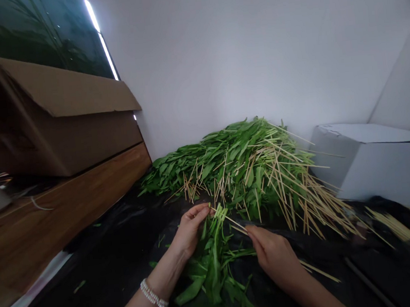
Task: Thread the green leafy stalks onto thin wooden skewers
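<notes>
My right hand (274, 252) is closed around the near end of a thin wooden skewer (237, 222), which points up and left. Several long green leaves (215, 274) hang by their pale stems from the skewer between my hands. At its far end, the thumb and fingers of my left hand (191, 229) pinch a small green stem (209, 205); its tip shows just above the thumb. Beyond both hands rises a big pile of skewered green leaves (223, 151), with many bare skewer ends (304, 187) sticking out on the right.
Black plastic sheeting (121, 260) covers the floor, with loose leaf scraps on it. An open cardboard box (78, 128) stands on a wooden ledge (96, 199) at left. A white box (385, 159) sits at right, with a bundle of skewers (391, 222) before it. A white wall is behind.
</notes>
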`<state>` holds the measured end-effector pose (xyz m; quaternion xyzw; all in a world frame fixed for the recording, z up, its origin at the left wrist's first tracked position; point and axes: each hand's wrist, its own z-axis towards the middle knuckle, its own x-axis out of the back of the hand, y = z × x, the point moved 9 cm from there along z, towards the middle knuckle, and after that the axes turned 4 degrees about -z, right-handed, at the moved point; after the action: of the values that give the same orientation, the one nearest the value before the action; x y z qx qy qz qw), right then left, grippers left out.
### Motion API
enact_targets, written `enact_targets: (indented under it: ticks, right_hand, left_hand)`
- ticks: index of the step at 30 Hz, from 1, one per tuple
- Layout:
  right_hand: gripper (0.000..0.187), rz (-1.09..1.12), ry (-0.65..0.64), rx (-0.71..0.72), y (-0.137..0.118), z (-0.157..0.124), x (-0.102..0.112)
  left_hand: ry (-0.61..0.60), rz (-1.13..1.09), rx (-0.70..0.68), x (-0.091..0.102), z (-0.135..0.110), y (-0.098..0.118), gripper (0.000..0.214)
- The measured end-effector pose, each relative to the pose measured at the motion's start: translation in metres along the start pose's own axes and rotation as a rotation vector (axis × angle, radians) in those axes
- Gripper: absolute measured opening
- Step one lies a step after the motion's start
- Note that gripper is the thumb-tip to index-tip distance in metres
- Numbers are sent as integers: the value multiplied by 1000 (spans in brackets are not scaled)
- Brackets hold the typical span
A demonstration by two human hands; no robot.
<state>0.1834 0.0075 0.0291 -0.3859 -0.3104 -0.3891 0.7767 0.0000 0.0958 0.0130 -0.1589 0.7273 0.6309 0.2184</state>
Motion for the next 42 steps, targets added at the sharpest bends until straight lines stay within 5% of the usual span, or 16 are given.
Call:
enact_targets:
  ticks: [32,42]
  right_hand:
    - [32,-57,3,8,-4,-1,0]
    - [32,-32,5,10,-4,0,1]
  left_hand:
    - [88,304,-200,8,-1,15,26]
    - [35,178,-81,7,1,2,36]
